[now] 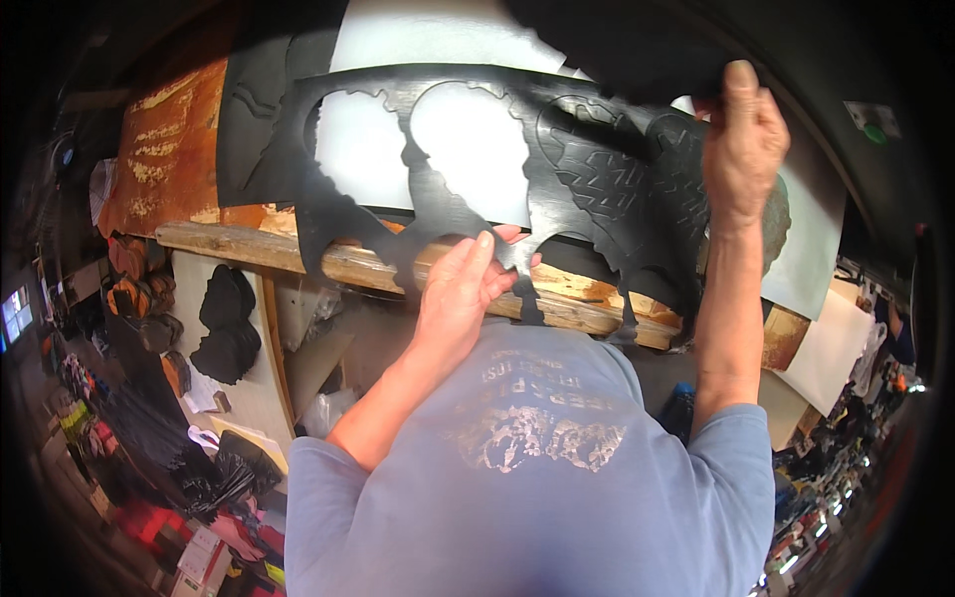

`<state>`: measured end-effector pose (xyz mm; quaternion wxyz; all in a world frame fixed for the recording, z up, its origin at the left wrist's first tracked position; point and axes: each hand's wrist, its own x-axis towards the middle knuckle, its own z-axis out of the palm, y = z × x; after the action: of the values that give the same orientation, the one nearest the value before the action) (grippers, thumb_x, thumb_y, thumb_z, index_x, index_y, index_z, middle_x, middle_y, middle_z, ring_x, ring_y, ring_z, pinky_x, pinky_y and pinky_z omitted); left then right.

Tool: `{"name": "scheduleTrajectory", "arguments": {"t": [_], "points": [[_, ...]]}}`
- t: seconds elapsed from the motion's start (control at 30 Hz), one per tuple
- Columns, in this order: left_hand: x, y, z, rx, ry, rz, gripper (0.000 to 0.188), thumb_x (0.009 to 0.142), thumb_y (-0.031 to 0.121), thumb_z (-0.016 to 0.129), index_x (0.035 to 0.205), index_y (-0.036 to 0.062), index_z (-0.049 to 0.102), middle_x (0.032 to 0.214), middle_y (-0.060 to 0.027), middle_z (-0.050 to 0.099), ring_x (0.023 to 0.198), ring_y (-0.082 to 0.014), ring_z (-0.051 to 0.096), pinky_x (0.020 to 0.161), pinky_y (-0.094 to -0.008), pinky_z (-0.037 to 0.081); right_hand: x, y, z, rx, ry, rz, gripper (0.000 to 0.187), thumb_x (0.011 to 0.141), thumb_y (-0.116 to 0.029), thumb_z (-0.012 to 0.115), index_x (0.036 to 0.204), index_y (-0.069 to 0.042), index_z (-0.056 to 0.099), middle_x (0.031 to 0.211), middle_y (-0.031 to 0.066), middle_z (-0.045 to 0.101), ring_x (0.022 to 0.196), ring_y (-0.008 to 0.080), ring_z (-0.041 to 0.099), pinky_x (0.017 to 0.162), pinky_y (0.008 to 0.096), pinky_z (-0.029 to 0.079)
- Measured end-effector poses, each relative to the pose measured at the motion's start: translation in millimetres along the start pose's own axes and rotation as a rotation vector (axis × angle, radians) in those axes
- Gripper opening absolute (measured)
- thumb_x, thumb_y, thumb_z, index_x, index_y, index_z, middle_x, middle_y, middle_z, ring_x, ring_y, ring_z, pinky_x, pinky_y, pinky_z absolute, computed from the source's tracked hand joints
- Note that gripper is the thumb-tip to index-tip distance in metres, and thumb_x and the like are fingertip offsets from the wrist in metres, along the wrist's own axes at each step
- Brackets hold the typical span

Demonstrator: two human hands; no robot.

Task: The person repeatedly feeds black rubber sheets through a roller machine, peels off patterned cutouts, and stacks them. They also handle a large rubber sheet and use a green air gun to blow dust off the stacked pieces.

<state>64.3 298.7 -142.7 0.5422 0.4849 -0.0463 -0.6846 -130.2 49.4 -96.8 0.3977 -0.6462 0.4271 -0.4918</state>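
A black rubber sheet (pixel 438 189) with large sole-shaped holes and ragged edges lies across the work surface and hangs over its near side. My left hand (pixel 460 289) pinches a narrow strip of it at the near edge, thumb on top and fingers behind. Tread-patterned shoe-sole shapes (pixel 597 179) show toward the sheet's right end. Higher up at the right, my right hand (pixel 741 149) is closed on the edge of a dark black piece (pixel 637 50), whose shape is partly lost in shadow.
A worn wooden beam (pixel 239 246) edges the bench, with a scuffed brown board (pixel 169 139) at the left. A pale sheet (pixel 438 35) lies beneath the rubber. Black cut pieces (pixel 227 323) are stacked lower left. A dark machine part with a green button (pixel 873 132) stands at the right.
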Motion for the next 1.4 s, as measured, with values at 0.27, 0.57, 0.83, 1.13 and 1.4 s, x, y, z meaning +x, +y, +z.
{"name": "scheduleTrajectory", "arguments": {"t": [0.27,0.57,0.83,1.13,1.4], "points": [[16.1,7.6,15.3,-0.117,-0.291,-0.291,0.065,0.113,0.04,0.053,0.158,-0.0034,0.04,0.162,-0.0209,0.049,0.134,-0.0315,0.063,0.091,-0.0309,0.057,-50.1,1.6,-62.6,-0.523,-0.435,-0.542,0.038,0.083,0.009,0.075,0.12,0.001,0.075,0.11,0.0141,0.072,0.098,0.0277,0.07,0.086,0.0369,0.058],[43.0,-5.0,22.7,-0.118,-0.573,-0.338,0.077,0.107,0.037,0.054,0.165,-0.0057,0.027,0.173,-0.0182,0.033,0.131,-0.0381,0.063,0.073,-0.0347,0.053,-95.6,34.0,-81.3,-0.493,-0.743,-0.469,0.054,0.075,-0.014,0.087,0.125,-0.002,0.073,0.116,0.0119,0.067,0.107,0.0342,0.063,0.09,0.0449,0.056],[65.4,-19.7,29.8,-0.464,-0.763,-0.385,0.044,0.095,0.031,0.063,0.111,-0.0096,0.064,0.107,-0.0259,0.062,0.078,-0.0261,0.058,0.069,-0.0361,0.049,-92.9,36.8,-80.0,-0.474,-0.758,-0.405,0.071,0.077,-0.035,0.092,0.136,-0.005,0.068,0.122,0.0135,0.064,0.105,0.0348,0.059,0.092,0.0459,0.053],[50.6,-8.3,33.6,-0.252,-0.596,-0.3,0.068,0.098,0.029,0.063,0.148,-0.0141,0.047,0.123,-0.0244,0.069,0.083,-0.0234,0.063,0.08,-0.0341,0.05,-90.2,42.7,-79.0,-0.346,-0.653,-0.323,0.024,0.089,0.0,0.077,0.113,-0.003,0.078,0.108,0.0094,0.072,0.098,0.0277,0.066,0.087,0.0384,0.055],[-15.5,32.0,20.5,0.924,-0.114,-0.118,0.033,0.11,0.024,0.059,0.119,-0.0043,0.072,0.109,-0.0151,0.079,0.095,-0.0191,0.075,0.091,-0.0332,0.058,-85.5,37.5,-80.0,-0.4,-0.592,-0.396,0.026,0.086,0.0,0.079,0.112,0.001,0.075,0.104,0.0127,0.071,0.098,0.0309,0.068,0.085,0.0392,0.057]]}}
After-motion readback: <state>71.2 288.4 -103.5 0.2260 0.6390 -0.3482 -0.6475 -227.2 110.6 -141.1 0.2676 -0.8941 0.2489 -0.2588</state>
